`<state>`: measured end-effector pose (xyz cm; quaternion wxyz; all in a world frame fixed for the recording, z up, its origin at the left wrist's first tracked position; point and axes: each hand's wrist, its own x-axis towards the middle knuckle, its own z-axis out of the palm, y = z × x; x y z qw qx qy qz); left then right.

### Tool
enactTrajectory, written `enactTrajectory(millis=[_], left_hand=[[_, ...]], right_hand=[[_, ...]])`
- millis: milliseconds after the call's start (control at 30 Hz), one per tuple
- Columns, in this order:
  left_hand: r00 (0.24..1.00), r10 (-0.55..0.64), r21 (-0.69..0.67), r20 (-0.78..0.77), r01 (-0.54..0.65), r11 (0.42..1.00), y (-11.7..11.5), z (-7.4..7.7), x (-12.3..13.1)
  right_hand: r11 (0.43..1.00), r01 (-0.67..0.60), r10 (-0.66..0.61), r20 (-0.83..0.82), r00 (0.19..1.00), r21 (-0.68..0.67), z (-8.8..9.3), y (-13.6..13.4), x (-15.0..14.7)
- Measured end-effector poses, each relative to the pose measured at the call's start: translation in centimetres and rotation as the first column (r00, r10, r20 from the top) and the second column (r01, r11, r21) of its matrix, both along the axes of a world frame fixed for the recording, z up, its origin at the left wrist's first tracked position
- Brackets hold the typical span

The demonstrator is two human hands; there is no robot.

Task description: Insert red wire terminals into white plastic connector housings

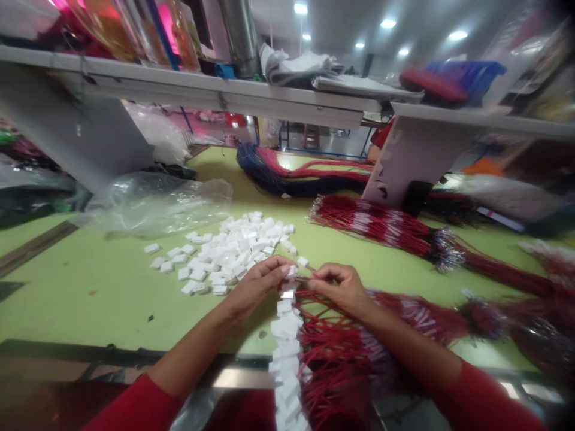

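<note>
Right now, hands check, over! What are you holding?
Left hand on a small white block, right hand pinching beside it. Row of white blocks and red wires below the hands. Loose white blocks beyond.

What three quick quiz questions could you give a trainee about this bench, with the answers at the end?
1. True or false: the left hand is nearer the pile of white blocks than the right hand is.
2. Fill in the blank: the wires fanning out below the right hand are mainly ____.
3. What crumpled thing lies on the green bench beyond the pile, to the left?

Key: 1 true; 2 red; 3 a clear plastic bag.
</note>
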<state>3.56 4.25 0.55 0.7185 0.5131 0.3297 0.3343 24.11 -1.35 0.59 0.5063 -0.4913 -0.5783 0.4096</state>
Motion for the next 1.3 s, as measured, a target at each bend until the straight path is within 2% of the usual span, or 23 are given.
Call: enactTrajectory(millis=[200, 267, 333, 400, 467, 600, 767, 867, 1000, 1167, 1300], left_hand=[[1.000, -0.003, -0.015, 0.004, 0.003, 1.000, -0.3, 0.2, 0.1], [1.000, 0.015, -0.018, -0.005, -0.015, 1.000, -0.5, 0.2, 0.1], [0.999, 0.033, -0.015, -0.031, -0.033, 0.999, -0.6, 0.3, 0.2], [0.996, 0.055, 0.001, -0.068, -0.055, 0.999, -0.7, 0.4, 0.2], [0.993, 0.072, 0.030, -0.093, -0.070, 0.997, -0.7, 0.6, 0.2], [0.989, 0.047, 0.070, -0.141, -0.037, 0.997, -0.7, 1.1, 0.1], [0.975, 0.106, 0.092, -0.194, -0.089, 0.992, -0.8, 1.2, 0.3], [0.973, 0.095, 0.064, -0.212, -0.084, 0.994, -0.9, 0.8, 0.3], [0.986, 0.062, 0.004, -0.156, -0.062, 0.998, -1.0, 0.7, 0.0], [0.985, 0.089, 0.005, -0.144, -0.090, 0.996, -1.3, 1.1, 0.0], [0.985, 0.067, -0.022, -0.157, -0.071, 0.997, -1.3, 1.3, 0.0]], right_hand=[[0.994, 0.003, -0.011, 0.073, 0.997, 0.110, -0.3, 0.1, 0.0], [0.982, 0.004, -0.031, 0.136, 0.990, 0.188, -0.5, 0.0, -0.1], [0.944, -0.001, -0.087, 0.253, 0.963, 0.330, -0.4, 0.0, 0.0], [0.880, -0.052, -0.156, 0.390, 0.908, 0.473, -0.2, -0.1, 0.1], [0.835, -0.121, -0.196, 0.494, 0.847, 0.537, 0.1, -0.2, 0.2], [0.831, -0.171, -0.203, 0.575, 0.792, 0.530, 0.4, -0.3, 0.2], [0.819, -0.185, -0.228, 0.603, 0.764, 0.544, 0.3, -0.3, 0.2], [0.801, -0.193, -0.218, 0.577, 0.787, 0.566, 0.1, -0.2, 0.2], [0.813, -0.197, -0.150, 0.524, 0.838, 0.547, 0.0, -0.1, 0.2], [0.824, -0.202, -0.143, 0.540, 0.829, 0.529, 0.1, -0.1, 0.3], [0.824, -0.208, -0.138, 0.544, 0.828, 0.526, 0.2, -0.1, 0.2]])
